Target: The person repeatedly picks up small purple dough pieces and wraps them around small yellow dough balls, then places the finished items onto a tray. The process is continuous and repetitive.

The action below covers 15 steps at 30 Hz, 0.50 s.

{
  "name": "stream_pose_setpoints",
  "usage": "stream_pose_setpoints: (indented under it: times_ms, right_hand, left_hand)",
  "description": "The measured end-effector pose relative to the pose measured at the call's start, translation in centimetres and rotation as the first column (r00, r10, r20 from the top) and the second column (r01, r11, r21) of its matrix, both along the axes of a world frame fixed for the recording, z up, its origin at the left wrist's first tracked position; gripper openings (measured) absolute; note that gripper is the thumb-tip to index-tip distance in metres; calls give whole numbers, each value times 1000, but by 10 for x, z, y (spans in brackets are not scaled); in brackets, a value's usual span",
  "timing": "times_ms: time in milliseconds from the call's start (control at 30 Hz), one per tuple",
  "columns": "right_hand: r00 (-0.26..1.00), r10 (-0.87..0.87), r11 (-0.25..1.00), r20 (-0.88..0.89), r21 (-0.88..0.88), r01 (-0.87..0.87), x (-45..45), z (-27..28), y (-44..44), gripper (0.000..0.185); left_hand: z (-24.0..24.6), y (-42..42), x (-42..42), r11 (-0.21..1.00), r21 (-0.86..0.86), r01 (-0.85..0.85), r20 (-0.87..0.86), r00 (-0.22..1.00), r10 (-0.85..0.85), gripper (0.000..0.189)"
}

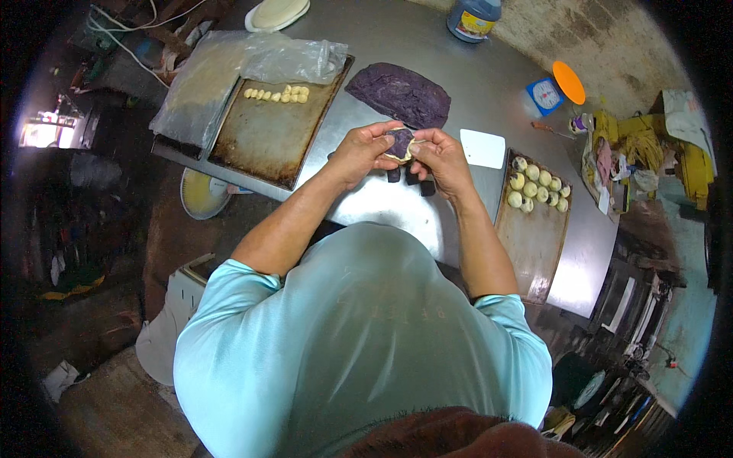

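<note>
Between my left hand [362,153] and my right hand [442,157] is a round of pale dough with purple filling [400,144]. The fingers of both hands grip its rim, and the filling shows on top with the pale edge around it. Just below my hands, a few dark purple filling pieces [394,174] lie on the steel table [366,200]. Beyond my hands rests a large purple block of filling [401,94]. To the right, a baking tray [529,246] carries several filled dough balls [530,189] in rows.
On the left, a baking tray [263,143] bears small pale dough pieces [276,95], with plastic sheeting [200,86] partly over it. A white scraper [483,148] lies right of my hands. Farther back stand a plastic jug [474,20] and a blue scale [544,96] beside an orange plate [568,83].
</note>
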State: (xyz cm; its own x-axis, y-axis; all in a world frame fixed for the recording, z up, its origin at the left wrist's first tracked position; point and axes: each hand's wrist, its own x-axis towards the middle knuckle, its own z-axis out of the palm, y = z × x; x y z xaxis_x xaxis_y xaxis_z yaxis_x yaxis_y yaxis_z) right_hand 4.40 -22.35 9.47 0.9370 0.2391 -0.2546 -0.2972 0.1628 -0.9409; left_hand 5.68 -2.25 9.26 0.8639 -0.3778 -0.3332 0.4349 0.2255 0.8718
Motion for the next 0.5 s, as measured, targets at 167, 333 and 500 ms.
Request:
stream_pose_setpoints:
  times_ms: [167,333,500]
  right_hand:
    - [1000,25,992,18,-121,-22,-4,-6,-1,32]
    - [997,68,936,33,-347,-53,-2,-9,-4,32]
    - [849,162,836,503,-528,153,-20,4,9,38]
  left_hand:
    - [-3,-6,-5,996,-4,84,-40,996,-84,44]
    - [-22,-7,-4,987,85,133,126,982,-144,46]
    - [-43,-13,-8,995,97,-3,39,999,-1,40]
